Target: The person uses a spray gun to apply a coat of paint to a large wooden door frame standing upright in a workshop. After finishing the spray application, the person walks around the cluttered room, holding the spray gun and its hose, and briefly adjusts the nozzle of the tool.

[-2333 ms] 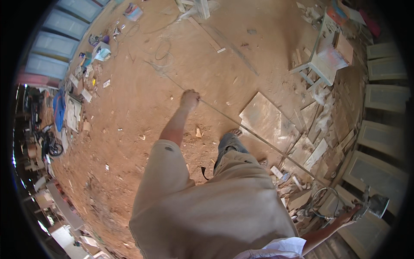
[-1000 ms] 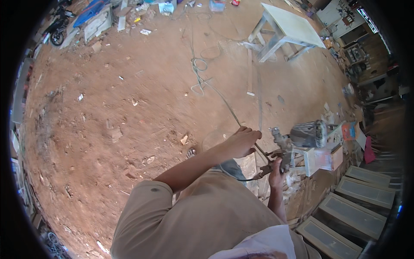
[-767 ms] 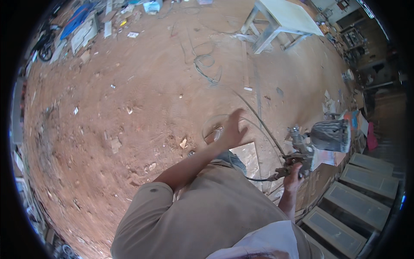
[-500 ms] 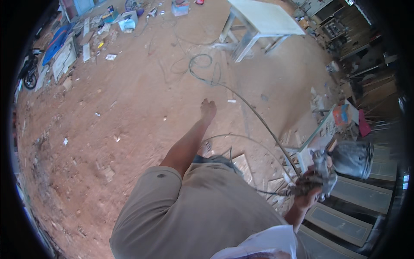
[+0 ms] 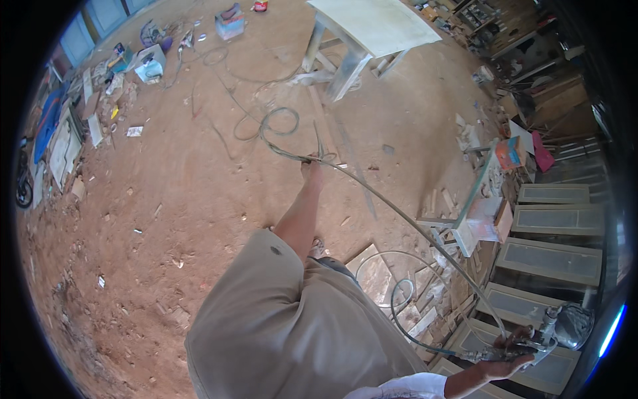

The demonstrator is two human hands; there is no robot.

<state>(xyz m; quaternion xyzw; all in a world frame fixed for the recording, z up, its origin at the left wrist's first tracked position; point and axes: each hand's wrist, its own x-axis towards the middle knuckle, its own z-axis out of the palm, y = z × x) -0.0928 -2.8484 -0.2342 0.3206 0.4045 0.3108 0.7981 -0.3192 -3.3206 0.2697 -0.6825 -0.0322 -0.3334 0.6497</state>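
Above reddish-brown dirt floor [image 5: 166, 219], grips looped grey-green flexible hose [image 5: 425, 234] ahead in closed left hand [image 5: 310, 167] and dusty metal spray gun [image 5: 549, 334] at lower right in right hand [image 5: 508, 364]; could kink it by tugging loops too hard.

Brown dirt floor [image 5: 193, 206], trailing hose [image 5: 399, 211], narrow plank [image 5: 321, 106], flat board [image 5: 377, 278], pale-topped table [image 5: 372, 26]

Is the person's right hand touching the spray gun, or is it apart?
Touching. The head view shows it plainly: the spray gun lies in the right hand, its fingers against the metal body.
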